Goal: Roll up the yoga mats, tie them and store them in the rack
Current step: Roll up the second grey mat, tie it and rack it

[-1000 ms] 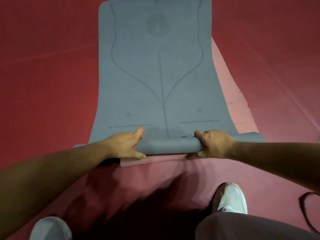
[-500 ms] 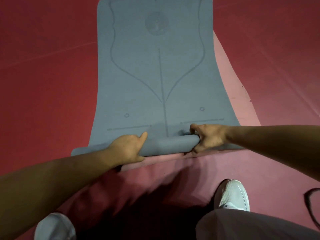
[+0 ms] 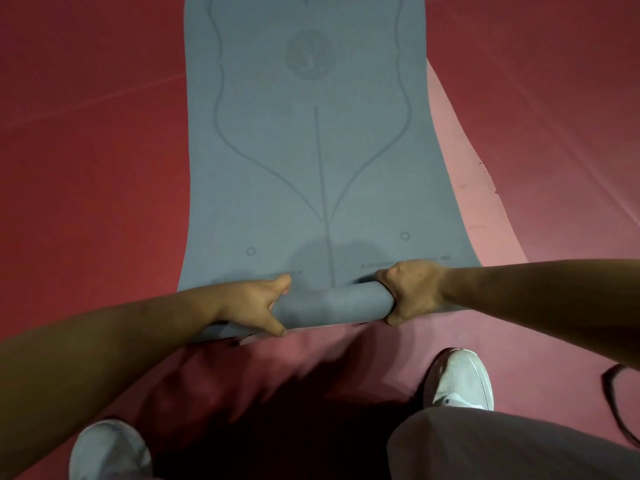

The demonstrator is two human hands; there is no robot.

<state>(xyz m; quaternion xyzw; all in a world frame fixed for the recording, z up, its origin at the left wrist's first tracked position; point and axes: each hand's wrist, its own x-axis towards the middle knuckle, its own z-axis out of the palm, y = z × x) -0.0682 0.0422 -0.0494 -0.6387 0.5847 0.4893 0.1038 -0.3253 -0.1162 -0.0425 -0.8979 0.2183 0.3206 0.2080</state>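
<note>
One blue mat (image 3: 311,150) part-rolled, left hand (image 3: 249,304), right hand (image 3: 414,292) each gripping the roll, one pink mat (image 3: 478,209) beneath

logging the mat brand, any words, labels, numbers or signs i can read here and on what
No readable text anywhere.
Round emblem on the blue-grey rubber yoga mat: too faint and blurred to read.
Its other marks are lines and small circles, no words.

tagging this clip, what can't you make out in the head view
Head view only:
- blue yoga mat: far end cut off by the top edge.
- Its roll's ends: hidden under left hand, right hand and forearms.
- pink mat: mostly covered by the blue one.
- black cord: cut by the right edge; strap or cable unclear.
- rack: not in view.
</note>
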